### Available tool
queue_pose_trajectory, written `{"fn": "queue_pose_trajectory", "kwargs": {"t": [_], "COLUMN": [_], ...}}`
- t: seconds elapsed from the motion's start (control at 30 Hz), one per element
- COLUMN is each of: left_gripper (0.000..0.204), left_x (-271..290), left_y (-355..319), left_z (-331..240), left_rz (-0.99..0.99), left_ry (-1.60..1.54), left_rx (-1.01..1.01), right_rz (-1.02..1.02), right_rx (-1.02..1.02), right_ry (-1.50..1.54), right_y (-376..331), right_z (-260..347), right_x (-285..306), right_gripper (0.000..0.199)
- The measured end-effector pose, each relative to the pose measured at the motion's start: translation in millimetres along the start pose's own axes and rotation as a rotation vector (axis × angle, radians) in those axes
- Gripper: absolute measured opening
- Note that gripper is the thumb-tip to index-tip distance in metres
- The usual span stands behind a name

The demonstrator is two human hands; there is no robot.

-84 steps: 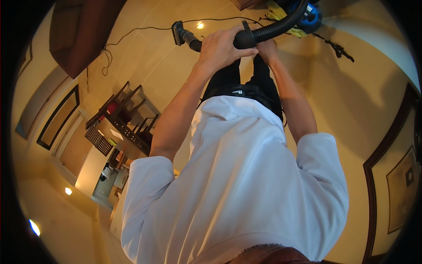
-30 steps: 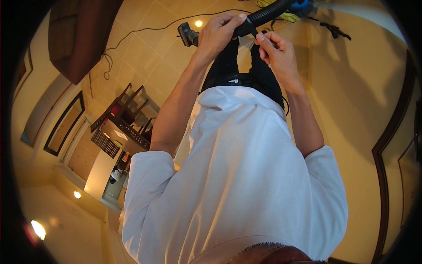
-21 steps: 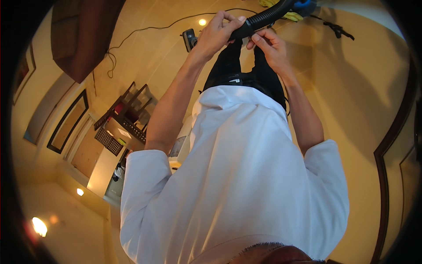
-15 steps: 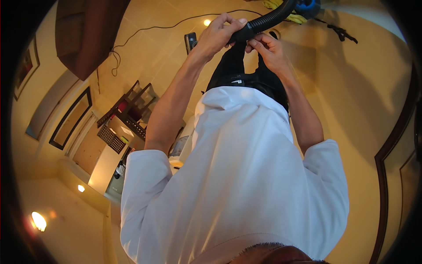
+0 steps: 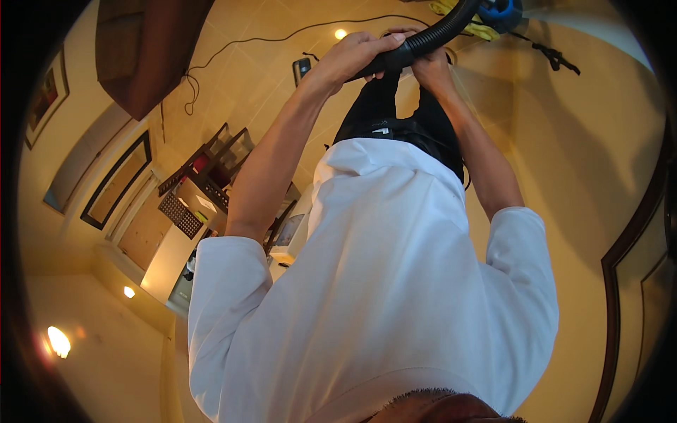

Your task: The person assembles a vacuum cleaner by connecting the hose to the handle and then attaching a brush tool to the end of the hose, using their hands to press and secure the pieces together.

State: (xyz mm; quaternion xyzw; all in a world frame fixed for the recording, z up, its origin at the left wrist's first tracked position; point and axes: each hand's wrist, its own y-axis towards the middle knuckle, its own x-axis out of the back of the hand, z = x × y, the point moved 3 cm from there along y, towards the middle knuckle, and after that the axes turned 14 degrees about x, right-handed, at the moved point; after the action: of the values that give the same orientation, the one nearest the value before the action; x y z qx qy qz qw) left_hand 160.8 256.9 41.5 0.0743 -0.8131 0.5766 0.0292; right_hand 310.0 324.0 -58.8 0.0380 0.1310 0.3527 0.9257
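Note:
A black ribbed vacuum cleaner hose curves in from the top and ends in a smooth dark handle section. My left hand is closed around that smooth section, its thumb lying along the top. Just to the right, my right hand grips the hose from underneath, close to where the ribs begin. Part of its fingers is hidden behind the hose. Left of my hands, a small dark piece shows near the floor; it may be the floor nozzle, but I cannot tell.
A thin black cable runs across the tiled floor. At top right are a blue rounded object and yellow cloth. Dark wooden furniture juts in at upper left. Chairs and a perforated basket stand at left; a wall rises at right.
My right hand has gone from a fingertip touch below the hose to a grip around it. My left hand has shifted slightly down with the handle section.

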Motion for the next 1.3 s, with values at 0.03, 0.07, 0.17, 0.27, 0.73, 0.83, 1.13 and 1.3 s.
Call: {"fn": "queue_pose_trajectory", "kwargs": {"t": [0.03,0.07,0.17,0.27,0.73,0.83,1.13,1.3], "left_gripper": [0.053,0.053,0.049,0.046,0.05,0.046,0.048,0.057], "left_x": [2,4,7,8,-8,-10,-42,-48], "left_y": [1,-1,-6,-4,-8,-2,-13,-11], "left_z": [2,-2,-6,-2,19,31,28,29], "left_rz": [0.058,0.055,0.132,0.194,0.071,0.122,-0.042,-0.065], "left_ry": [0.027,0.025,-0.007,-0.157,-0.128,-0.116,-0.038,-0.07], "left_rx": [0.054,0.054,0.117,0.103,-0.025,-0.035,-0.119,-0.167], "right_rz": [0.019,0.022,0.006,0.023,0.155,0.075,0.863,1.334], "right_rx": [0.014,0.015,0.023,0.06,-0.204,-0.152,-0.05,-0.773], "right_ry": [0.003,0.006,0.009,-0.04,-0.949,-0.782,-1.194,-0.871], "right_y": [-1,-1,0,2,22,31,83,80], "right_z": [-8,-10,-15,-19,89,95,49,-37], "right_x": [-1,-4,-8,-11,65,75,-15,-21], "right_gripper": [0.028,0.028,0.027,0.025,0.023,0.02,0.029,0.08]}}
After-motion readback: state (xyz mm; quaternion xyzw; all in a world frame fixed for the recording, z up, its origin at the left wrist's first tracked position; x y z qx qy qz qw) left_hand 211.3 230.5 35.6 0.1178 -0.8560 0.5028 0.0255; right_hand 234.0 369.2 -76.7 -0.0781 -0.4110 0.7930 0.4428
